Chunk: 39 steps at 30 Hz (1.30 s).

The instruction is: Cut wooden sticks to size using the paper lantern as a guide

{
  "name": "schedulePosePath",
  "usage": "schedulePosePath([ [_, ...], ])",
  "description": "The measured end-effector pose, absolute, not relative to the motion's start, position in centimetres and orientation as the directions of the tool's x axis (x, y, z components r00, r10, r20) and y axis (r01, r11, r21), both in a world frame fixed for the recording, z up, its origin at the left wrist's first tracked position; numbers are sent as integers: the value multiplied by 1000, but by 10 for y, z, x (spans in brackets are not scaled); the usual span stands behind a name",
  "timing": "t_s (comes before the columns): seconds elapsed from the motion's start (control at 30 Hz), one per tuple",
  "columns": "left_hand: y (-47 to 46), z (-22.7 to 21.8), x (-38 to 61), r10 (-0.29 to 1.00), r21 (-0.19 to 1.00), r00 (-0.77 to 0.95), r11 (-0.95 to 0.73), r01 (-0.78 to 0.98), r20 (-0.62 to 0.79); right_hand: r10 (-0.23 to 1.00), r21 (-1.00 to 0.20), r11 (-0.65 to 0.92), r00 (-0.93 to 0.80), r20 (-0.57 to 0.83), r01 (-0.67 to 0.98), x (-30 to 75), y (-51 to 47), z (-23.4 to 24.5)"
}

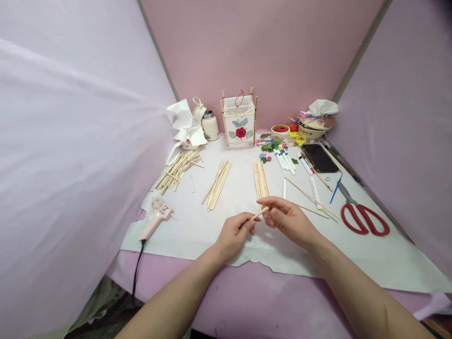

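My left hand [235, 233] and my right hand [287, 217] meet over the white paper sheet [197, 226], both pinching one short thin wooden stick [259, 214] between their fingertips. The left hand grips its near end, the right hand its far end. Just beyond the hands lies a neat row of wooden sticks [261, 180]. Two more stick bundles lie to the left, a loose one [218, 184] and a scattered heap [178, 169].
A pink glue gun [155, 219] with a black cord lies at the left. Red scissors [363, 217], markers [285, 160], a black phone [319, 157] and long thin sticks lie at the right. A small paper lantern [240, 118], a flask, crumpled tissue and bowls stand at the back.
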<state>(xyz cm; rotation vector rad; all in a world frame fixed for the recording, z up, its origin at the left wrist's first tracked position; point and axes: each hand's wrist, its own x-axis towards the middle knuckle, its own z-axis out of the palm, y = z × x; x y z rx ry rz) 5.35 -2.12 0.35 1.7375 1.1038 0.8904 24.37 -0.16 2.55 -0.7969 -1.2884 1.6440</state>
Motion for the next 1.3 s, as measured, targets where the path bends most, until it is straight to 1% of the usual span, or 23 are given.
schedulePosePath([
  [0.07, -22, 3, 55, 915, 903, 383, -265, 337, 125, 930, -993, 36, -360, 76, -117, 241, -3, 25],
  [0.13, -21, 4, 53, 903, 855, 390, -340, 392, 180, 961, -993, 113, -250, 120, -42, 240, -2, 23],
  [0.2, -16, 7, 47, 903, 784, 318, -413, 463, 288, 981, -988, 136, -126, 145, -73, 240, 0, 20],
  [0.27, -6, 10, 34, 896, 708, 177, -432, 559, 407, 990, -981, 117, -55, 126, -152, 242, 3, 17],
  [0.33, 6, 12, 17, 877, 628, 37, -372, 684, 479, 996, -974, 67, -42, 77, -215, 242, 5, 14],
  [0.37, 13, 13, 8, 870, 578, -7, -321, 750, 492, 997, -973, 41, -48, 53, -226, 242, 6, 13],
  [0.43, 24, 12, -7, 875, 483, -51, -216, 848, 482, 998, -978, 1, -68, 16, -209, 242, 6, 12],
  [0.53, 33, 7, -17, 908, 392, -52, -128, 911, 416, 996, -988, -14, -87, 0, -157, 240, 4, 12],
  [0.73, 31, 4, -11, 952, 268, -44, -41, 962, 302, 996, -993, -12, -90, -2, -114, 238, 3, 12],
  [0.93, 25, 10, -2, 968, 103, -37, 12, 995, 248, 994, -997, 2, -112, 10, -72, 236, 2, 11],
  [1.0, 22, 11, 0, 971, 72, -39, 23, 997, 237, 993, -998, 7, -117, 14, -62, 236, 1, 12],
  [1.03, 21, 11, 1, 971, 81, -43, 25, 996, 235, 993, -998, 6, -118, 13, -58, 236, 1, 12],
  [1.07, 20, 11, 1, 971, 118, -50, 22, 993, 235, 993, -998, 3, -118, 9, -55, 236, 1, 12],
  [1.1, 19, 12, 0, 970, 190, -59, 14, 982, 235, 993, -999, 0, -116, 6, -52, 236, 1, 13],
  [1.13, 18, 13, 0, 970, 299, -75, 3, 954, 231, 994, -999, 0, -113, 5, -48, 236, 0, 13],
  [1.17, 18, 14, -1, 971, 436, -96, -9, 900, 217, 994, -999, 0, -110, 5, -44, 235, 0, 13],
  [1.2, 17, 16, 0, 975, 588, -117, -17, 808, 189, 994, -999, 0, -109, 4, -43, 235, 0, 13],
  [1.23, 16, 18, 1, 981, 739, -130, -20, 674, 145, 994, -999, -2, -107, 3, -50, 235, 0, 12],
  [1.27, 15, 20, 3, 988, 866, -129, -11, 501, 87, 995, -998, -6, -104, 1, -64, 235, 0, 11],
  [1.3, 13, 21, 7, 994, 951, -108, 14, 308, 20, 995, -997, -13, -100, -4, -82, 235, 1, 10],
])
